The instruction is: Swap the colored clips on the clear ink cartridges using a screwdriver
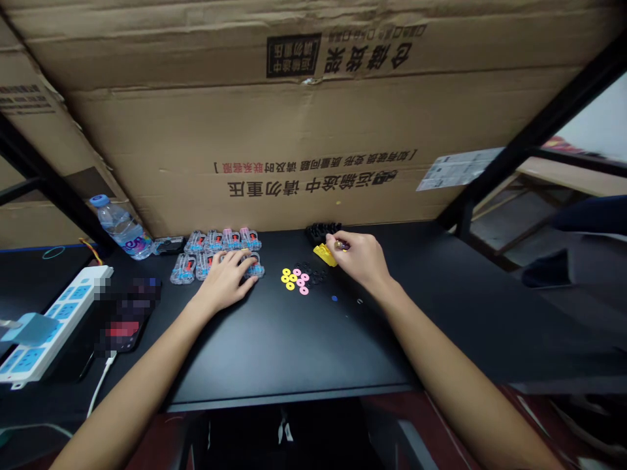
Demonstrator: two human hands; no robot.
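Note:
My left hand [229, 279] rests with its fingers spread over the front row of small clear plastic cases [183, 269], which have red and blue parts inside. Its fingertips hide some of them. My right hand [361, 258] is closed, fingers curled, beside a yellow plastic piece [324, 254] and black plastic parts [318, 232] at the back of the table. A small dark, shiny thing [341, 245] shows at its fingers; I cannot tell what it is. Between my hands lie yellow rings [290, 286], pink rings [304, 290] and black rings [318, 277].
A blue bit [334, 298] lies on the black table [294, 352]. At left stand a water bottle [125, 228], a power strip [59, 326] and a phone [130, 320] on a white cable. Cardboard [294, 124] walls the back, between black frame posts [529, 117].

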